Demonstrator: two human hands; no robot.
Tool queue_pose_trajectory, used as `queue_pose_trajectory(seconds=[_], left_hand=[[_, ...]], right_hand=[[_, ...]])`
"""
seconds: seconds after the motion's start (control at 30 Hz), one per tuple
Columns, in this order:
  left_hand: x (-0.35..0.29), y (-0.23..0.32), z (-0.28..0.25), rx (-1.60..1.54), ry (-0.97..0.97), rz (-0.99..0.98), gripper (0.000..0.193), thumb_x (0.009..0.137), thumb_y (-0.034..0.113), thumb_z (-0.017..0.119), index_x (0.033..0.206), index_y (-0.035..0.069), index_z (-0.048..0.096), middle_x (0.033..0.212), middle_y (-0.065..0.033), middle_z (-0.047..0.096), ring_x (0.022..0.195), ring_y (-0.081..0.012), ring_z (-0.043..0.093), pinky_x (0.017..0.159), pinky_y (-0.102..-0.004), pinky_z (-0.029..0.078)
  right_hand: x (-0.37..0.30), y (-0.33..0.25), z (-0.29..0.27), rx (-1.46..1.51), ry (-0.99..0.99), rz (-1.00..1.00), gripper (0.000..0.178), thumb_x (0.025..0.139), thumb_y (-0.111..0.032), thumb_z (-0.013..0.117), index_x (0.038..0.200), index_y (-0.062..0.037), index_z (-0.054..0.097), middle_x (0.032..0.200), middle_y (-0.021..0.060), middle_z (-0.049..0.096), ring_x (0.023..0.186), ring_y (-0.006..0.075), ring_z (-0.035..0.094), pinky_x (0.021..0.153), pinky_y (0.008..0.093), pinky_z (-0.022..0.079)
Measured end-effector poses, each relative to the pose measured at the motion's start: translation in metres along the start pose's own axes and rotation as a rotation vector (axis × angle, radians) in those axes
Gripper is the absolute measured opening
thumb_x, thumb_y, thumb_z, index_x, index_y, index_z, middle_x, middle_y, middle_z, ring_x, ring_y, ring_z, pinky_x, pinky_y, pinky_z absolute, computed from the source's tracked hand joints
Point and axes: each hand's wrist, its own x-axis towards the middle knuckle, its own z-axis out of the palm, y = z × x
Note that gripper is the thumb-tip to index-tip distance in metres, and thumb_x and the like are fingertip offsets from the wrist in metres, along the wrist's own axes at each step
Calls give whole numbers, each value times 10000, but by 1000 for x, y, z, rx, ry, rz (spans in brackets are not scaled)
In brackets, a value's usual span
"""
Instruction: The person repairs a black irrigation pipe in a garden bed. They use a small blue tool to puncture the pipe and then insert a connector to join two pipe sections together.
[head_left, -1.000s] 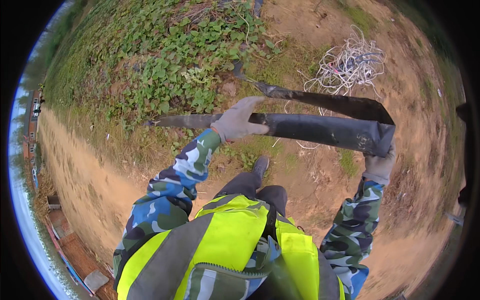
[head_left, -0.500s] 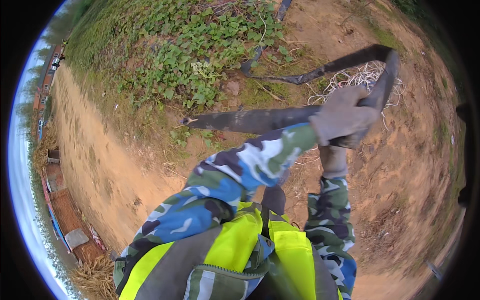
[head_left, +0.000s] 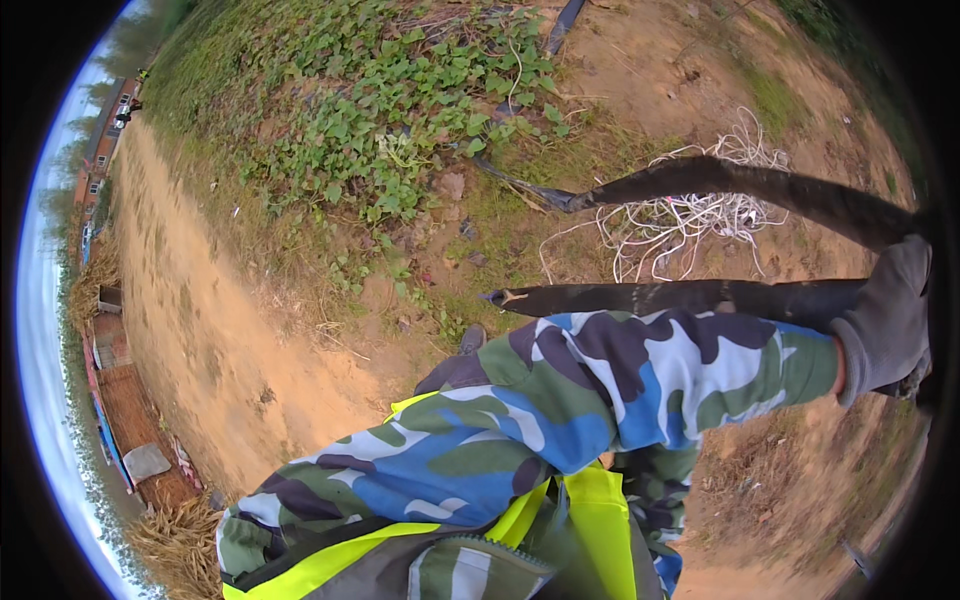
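Observation:
A grey work glove covers my left hand (head_left: 890, 315), which is at the far right, closed around a black flat hose (head_left: 690, 297). My left arm in its camouflage sleeve stretches right across my body. One run of the hose lies sideways just beyond that sleeve, its end tied or frayed near the middle. A second run bends from the plants over to the right and meets my left hand. Behind my left arm only part of the right camouflage sleeve (head_left: 660, 475) shows; my right hand is hidden.
Tangled white string (head_left: 690, 230) lies on the soil between and under the hose runs. Green leafy vines (head_left: 370, 120) cover the ground ahead to the left. A sandy path (head_left: 190, 310) runs along the left, with dry straw (head_left: 180, 540) at the lower left. My shoe (head_left: 472, 338) stands near the hose end.
My left hand has swung out to the right, pulling the hose with it. The hose end has slid rightward and the string pile is uncovered more. My right hand has gone out of sight.

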Motion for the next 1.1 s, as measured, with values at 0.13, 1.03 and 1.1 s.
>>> queue_pose_trajectory(seconds=[0.13,1.03,1.1], left_hand=[[-28,6,-54,582,-333,64,315,903,219,632,1127,3,583,1067,-186,599,1051,-338,592,964,-431,484],[-23,-17,-959,1011,371,-1250,426,913,316,575,1147,-37,617,983,-205,704,930,-369,671,835,-427,498],[5,-24,-984,1088,379,-1259,466,904,337,587,1221,-4,602,1063,-226,685,1005,-411,645,879,-460,489]], right_hand=[[54,78,-82,-63,248,292,605,919,-480,599,1251,25,613,1146,194,670,1020,329,647,880,444,518],[66,-233,674,-171,-1079,531,440,908,-328,648,1102,65,691,902,79,716,765,144,644,719,284,508],[79,-262,729,-157,-1087,516,444,910,-327,646,1122,62,684,930,90,725,787,148,661,741,286,518]])
